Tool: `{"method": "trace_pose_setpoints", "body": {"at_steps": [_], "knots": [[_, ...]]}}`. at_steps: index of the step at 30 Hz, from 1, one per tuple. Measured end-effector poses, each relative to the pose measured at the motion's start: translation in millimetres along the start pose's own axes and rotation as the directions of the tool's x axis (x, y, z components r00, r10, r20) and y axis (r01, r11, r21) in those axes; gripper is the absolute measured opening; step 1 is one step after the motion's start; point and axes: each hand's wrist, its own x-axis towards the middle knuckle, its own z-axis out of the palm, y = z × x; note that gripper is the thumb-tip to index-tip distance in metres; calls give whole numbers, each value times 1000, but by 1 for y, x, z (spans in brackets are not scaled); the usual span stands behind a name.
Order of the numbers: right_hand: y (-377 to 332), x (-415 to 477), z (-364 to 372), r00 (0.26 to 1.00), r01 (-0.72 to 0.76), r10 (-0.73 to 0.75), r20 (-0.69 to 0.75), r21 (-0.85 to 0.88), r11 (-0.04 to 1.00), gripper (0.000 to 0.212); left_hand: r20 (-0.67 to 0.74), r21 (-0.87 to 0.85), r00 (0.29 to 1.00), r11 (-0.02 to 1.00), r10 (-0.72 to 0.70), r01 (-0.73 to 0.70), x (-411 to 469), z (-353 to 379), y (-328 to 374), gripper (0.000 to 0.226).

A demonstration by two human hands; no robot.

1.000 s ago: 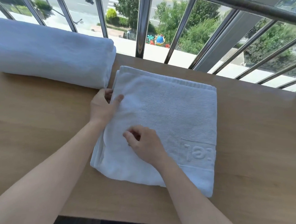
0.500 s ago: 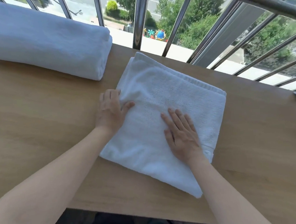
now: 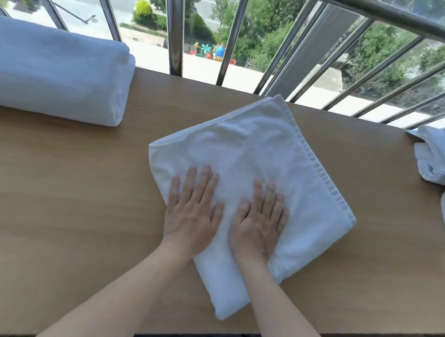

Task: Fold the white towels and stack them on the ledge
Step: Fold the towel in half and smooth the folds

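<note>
A folded white towel (image 3: 262,160) lies flat in the middle of the wooden ledge (image 3: 70,203), turned at an angle. My left hand (image 3: 192,211) presses flat on its near left part, fingers straight and spread. My right hand (image 3: 258,218) lies flat beside it on the towel, fingers straight too. A stack of folded white towels (image 3: 48,72) sits at the far left of the ledge, against the railing.
Metal railing bars (image 3: 174,30) run along the far edge of the ledge, with a street and trees far below. Crumpled white towels (image 3: 442,160) lie at the right edge. Bare wood stretches left of the folded towel.
The towel has turned and shifted right on the ledge. Both hands went from pinching its left part to lying flat on it, side by side.
</note>
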Motion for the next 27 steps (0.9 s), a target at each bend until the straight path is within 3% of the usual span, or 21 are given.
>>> {"method": "trace_pose_setpoints", "body": {"at_steps": [5, 9, 12, 16, 19, 21, 27], "knots": [[-2, 2, -4, 999, -26, 24, 41, 55, 998, 55, 23, 32, 986, 986, 162, -163, 47, -9, -24, 58], [18, 10, -22, 982, 179, -184, 52, 81, 980, 48, 141, 104, 964, 965, 223, -239, 91, -23, -43, 56], [42, 22, -32, 931, 362, -363, -25, 175, 916, 39, 141, 116, 977, 978, 158, -175, 103, -25, -29, 53], [54, 47, -33, 903, 427, -414, -114, 148, 892, 37, 75, -74, 996, 995, -54, 60, 56, 2, 42, 57], [55, 74, -30, 873, 482, -488, 23, 120, 868, 49, 75, 101, 994, 993, -76, 68, 36, 23, 64, 68], [60, 96, -28, 846, 514, -517, 131, 62, 856, 54, 23, 126, 997, 990, -72, 69, 39, 26, 61, 70], [61, 163, -25, 869, 480, -473, 146, -18, 877, 62, -55, 144, 998, 989, -30, 37, 40, 28, 63, 69]]}}
